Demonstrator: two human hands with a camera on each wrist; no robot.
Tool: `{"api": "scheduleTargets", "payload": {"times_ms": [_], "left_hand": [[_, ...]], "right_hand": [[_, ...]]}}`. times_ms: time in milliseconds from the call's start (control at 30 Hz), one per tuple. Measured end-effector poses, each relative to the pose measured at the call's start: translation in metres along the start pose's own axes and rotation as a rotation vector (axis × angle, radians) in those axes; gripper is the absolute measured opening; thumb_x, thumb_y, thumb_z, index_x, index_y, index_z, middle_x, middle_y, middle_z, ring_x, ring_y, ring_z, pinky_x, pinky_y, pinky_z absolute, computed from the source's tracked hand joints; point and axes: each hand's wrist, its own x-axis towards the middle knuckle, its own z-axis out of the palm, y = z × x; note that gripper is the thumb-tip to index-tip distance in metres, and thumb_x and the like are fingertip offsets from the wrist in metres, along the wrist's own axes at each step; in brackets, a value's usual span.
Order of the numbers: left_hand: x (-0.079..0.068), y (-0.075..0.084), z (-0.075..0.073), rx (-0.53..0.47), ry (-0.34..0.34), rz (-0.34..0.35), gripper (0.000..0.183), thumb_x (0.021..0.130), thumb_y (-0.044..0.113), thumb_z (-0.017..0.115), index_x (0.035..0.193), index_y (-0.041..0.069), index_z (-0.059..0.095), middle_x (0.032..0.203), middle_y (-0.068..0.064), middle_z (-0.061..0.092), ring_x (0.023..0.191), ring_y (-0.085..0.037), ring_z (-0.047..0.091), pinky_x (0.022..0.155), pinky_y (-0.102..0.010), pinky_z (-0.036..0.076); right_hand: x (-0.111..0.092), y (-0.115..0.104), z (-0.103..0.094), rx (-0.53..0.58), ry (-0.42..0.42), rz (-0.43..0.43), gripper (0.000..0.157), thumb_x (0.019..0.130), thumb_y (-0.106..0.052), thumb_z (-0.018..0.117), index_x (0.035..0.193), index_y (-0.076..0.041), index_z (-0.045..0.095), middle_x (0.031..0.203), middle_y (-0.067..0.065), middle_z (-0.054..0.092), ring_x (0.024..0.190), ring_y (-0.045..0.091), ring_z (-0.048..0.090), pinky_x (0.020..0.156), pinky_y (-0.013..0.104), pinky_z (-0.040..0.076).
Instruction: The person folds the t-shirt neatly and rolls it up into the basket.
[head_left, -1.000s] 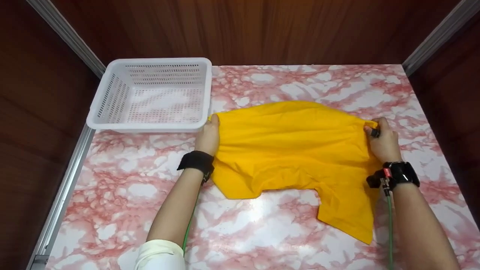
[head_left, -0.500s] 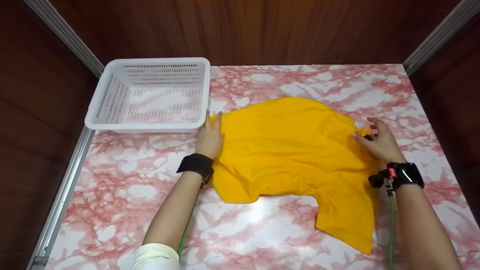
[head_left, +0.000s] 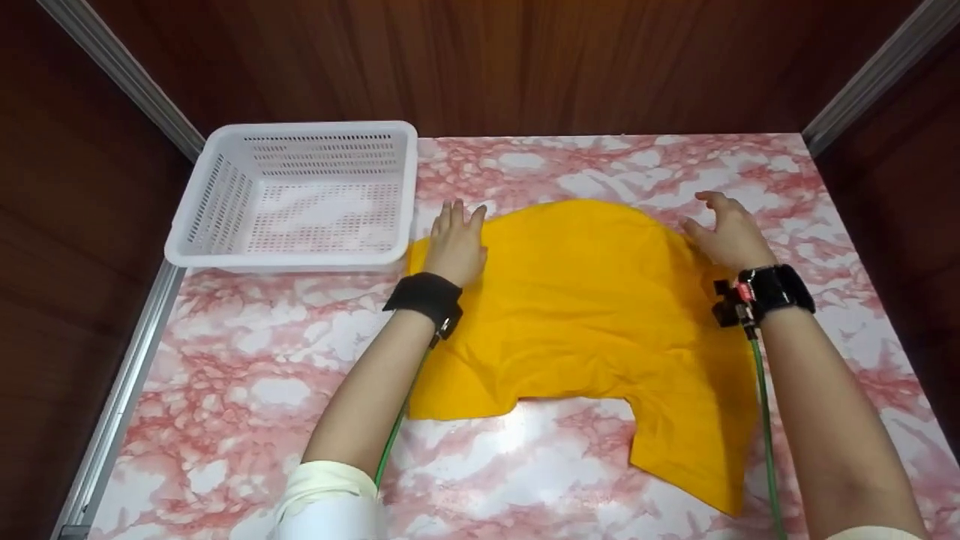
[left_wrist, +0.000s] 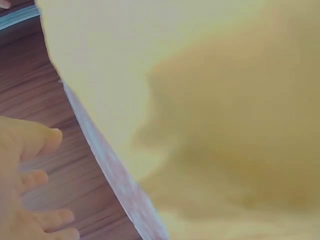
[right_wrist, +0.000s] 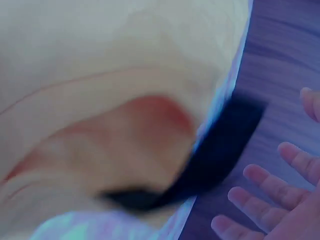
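A yellow cloth garment (head_left: 577, 300) lies spread on the table, with a sleeve-like flap (head_left: 690, 457) pointing toward the near right. Over its upper left edge is my left hand (head_left: 456, 244), fingers extended and holding nothing. My right hand (head_left: 731, 232) hovers by the upper right edge, thumb and fingers apart. In the left wrist view, the left fingers (left_wrist: 37, 135) show beside the pale-looking cloth (left_wrist: 200, 100). The right wrist view shows the right fingers (right_wrist: 270, 195) spread away from the fabric (right_wrist: 125, 45), where a curved opening shows a reddish inside. A blurred black strap (right_wrist: 215, 145) crosses that view.
A white slotted plastic basket (head_left: 409, 195) stands at the back left, close to the garment's upper left corner. Wooden panels (head_left: 510, 67) wall in the back and both sides of the marbled table (head_left: 285, 450). Green cables (head_left: 765, 420) trail from both wrists.
The right hand has let go of the garment's upper right corner and moved back and left. My left hand has released the left edge and shifted right. The near flaps lie slightly lower.
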Motion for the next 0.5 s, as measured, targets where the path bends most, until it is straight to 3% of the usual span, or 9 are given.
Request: {"api": "scheduleTargets", "payload": {"times_ms": [200, 500], "left_hand": [[0.025, -0.002, 0.008, -0.027, 0.01, -0.022, 0.057, 0.091, 0.019, 0.06, 0.143, 0.009, 0.038, 0.144, -0.023, 0.034, 0.136, -0.037, 0.028, 0.11, -0.047, 0.026], [0.034, -0.022, 0.041, 0.078, 0.039, -0.078, 0.042, 0.099, 0.004, 0.041, 0.14, 0.002, 0.041, 0.134, -0.018, 0.051, 0.125, -0.034, 0.045, 0.104, -0.046, 0.035]], "right_hand": [[0.028, -0.005, 0.02, -0.048, -0.005, -0.04, 0.058, 0.096, -0.034, 0.049, 0.14, 0.001, 0.034, 0.136, 0.037, 0.035, 0.125, 0.051, 0.033, 0.104, 0.061, 0.026], [0.043, 0.007, 0.058, -0.062, -0.044, -0.036, 0.072, 0.093, -0.037, 0.056, 0.144, 0.006, 0.029, 0.141, 0.036, 0.033, 0.13, 0.049, 0.031, 0.108, 0.057, 0.023]]}}
